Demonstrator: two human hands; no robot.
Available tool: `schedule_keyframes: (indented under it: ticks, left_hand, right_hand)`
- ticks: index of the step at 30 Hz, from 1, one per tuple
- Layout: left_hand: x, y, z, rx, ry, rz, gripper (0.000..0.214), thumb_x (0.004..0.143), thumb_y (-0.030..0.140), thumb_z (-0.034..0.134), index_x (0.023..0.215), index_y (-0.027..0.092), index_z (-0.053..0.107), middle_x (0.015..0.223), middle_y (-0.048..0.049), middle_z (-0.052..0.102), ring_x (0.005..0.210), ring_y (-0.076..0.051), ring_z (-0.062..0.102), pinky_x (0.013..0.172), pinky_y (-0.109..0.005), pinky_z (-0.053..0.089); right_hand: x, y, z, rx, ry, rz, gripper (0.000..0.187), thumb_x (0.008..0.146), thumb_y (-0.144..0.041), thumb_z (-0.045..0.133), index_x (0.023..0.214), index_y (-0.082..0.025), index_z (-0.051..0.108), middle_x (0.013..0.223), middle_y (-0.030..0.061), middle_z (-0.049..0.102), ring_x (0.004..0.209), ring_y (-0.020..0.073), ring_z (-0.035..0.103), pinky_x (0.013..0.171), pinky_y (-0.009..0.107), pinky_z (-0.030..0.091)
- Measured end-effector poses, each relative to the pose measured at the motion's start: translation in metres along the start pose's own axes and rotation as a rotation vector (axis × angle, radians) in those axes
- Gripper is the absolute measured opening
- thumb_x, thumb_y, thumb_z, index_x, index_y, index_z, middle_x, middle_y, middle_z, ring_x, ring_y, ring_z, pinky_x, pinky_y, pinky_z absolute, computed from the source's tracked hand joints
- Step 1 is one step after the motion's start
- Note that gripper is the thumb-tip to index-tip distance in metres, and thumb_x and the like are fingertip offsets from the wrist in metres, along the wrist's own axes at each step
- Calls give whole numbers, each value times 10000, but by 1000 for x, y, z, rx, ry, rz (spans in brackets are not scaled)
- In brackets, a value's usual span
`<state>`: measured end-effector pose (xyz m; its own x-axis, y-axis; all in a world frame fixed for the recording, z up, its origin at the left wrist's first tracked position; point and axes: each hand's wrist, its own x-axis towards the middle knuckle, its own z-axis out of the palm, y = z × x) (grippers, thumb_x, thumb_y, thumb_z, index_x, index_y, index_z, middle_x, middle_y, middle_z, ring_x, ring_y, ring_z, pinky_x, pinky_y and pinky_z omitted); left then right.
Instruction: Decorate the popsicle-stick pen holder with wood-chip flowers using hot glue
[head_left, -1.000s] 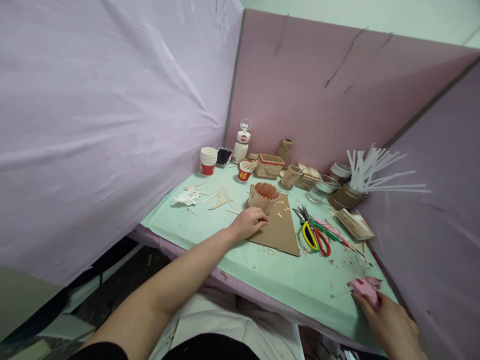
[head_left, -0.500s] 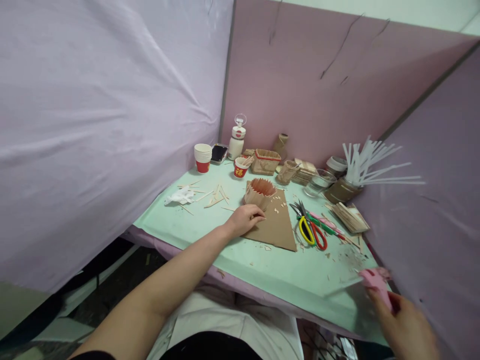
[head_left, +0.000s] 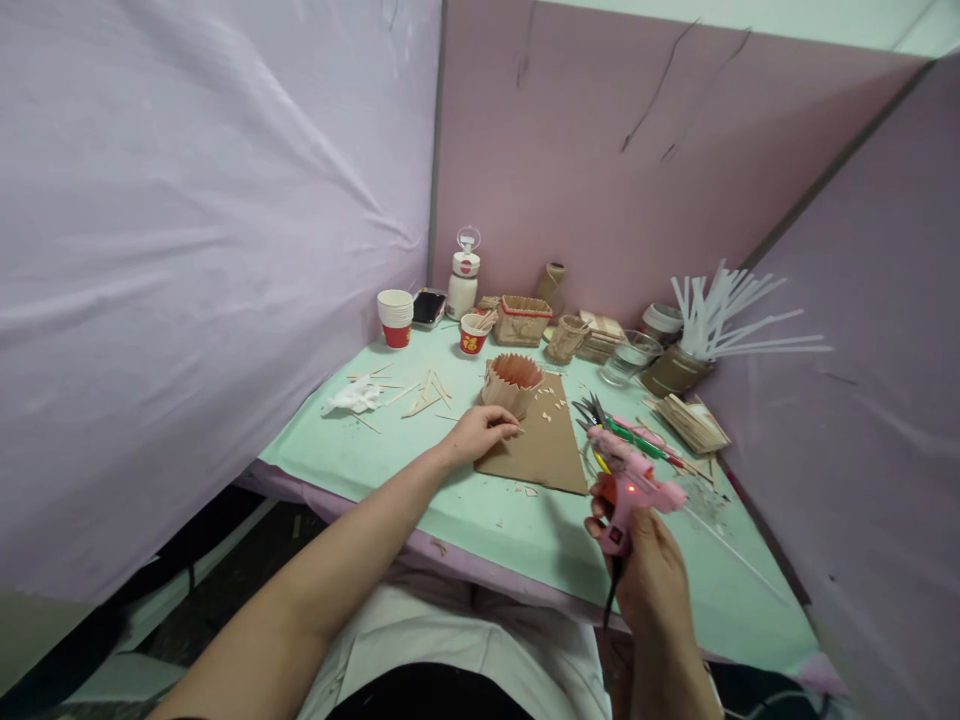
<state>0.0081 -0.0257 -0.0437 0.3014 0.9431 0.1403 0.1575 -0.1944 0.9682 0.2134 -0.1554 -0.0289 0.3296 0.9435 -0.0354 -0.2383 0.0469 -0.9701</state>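
My right hand (head_left: 649,565) grips a pink hot glue gun (head_left: 626,480), its nozzle pointing left and away, with a small red light lit on its side. A clear glue stick (head_left: 735,552) trails out behind it, and a black cord hangs below. My left hand (head_left: 484,433) rests over the left part of a brown cardboard sheet (head_left: 536,460), fingertips pinched together; what they hold is too small to make out. Just beyond those fingers stands a round holder of pointed wooden slats (head_left: 506,390) with a reddish inside. Wood chips (head_left: 547,405) lie beside it on the cardboard.
Scissors (head_left: 591,408) lie partly behind the glue gun. Loose sticks (head_left: 429,395) and a crumpled tissue (head_left: 356,397) are at left. Stacked paper cups (head_left: 395,320), a bottle (head_left: 463,290), a water bowl (head_left: 626,362) and a pot of white glue sticks (head_left: 679,370) line the back.
My right hand has brought the glue gun from the table's right edge leftward, in front of the scissors. My left hand stays beside the wooden holder. The view has shifted slightly.
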Motion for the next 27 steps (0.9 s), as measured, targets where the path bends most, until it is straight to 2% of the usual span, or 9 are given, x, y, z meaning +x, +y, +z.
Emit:
schedule_keyframes:
  ticks: [3, 6, 13, 19, 27]
  left_hand:
    - [1, 1, -1, -88, -10, -57, 229, 740, 349, 660, 802, 131, 696, 746, -51, 694, 667, -130, 593, 608, -239, 453]
    - [1, 1, -2, -173, -18, -104, 281, 714, 394, 689, 804, 128, 695, 762, -65, 699, 649, -125, 588, 543, -221, 415]
    - [2, -1, -4, -330, -12, -164, 302, 670, 397, 744, 783, 121, 694, 747, -63, 703, 612, -103, 578, 528, -209, 391]
    - [2, 1, -5, -486, 0, -210, 264, 670, 324, 768, 784, 112, 661, 723, -52, 699, 655, -100, 626, 617, -206, 465]
    - [-2, 9, -8, -693, -68, -314, 210, 716, 182, 736, 671, 116, 542, 872, -111, 723, 800, -139, 697, 722, -229, 544]
  right_hand:
    - [5, 14, 8, -55, -141, 6, 429, 779, -551, 616, 948, -159, 664, 861, 57, 657, 637, 139, 551, 560, 266, 465]
    - [6, 23, 13, -113, -211, -18, 441, 822, -554, 567, 983, -154, 660, 881, 59, 655, 643, 135, 537, 566, 258, 446]
    - [3, 29, 22, -173, -228, -55, 435, 867, -567, 492, 962, -168, 638, 820, 34, 639, 610, 123, 512, 583, 259, 418]
    - [2, 27, 26, -152, -247, -56, 427, 860, -572, 498, 954, -176, 631, 813, 31, 640, 614, 127, 514, 575, 255, 431]
    - [-3, 28, 31, -203, -214, -19, 492, 840, -601, 502, 986, -151, 636, 865, 72, 641, 638, 146, 535, 571, 263, 454]
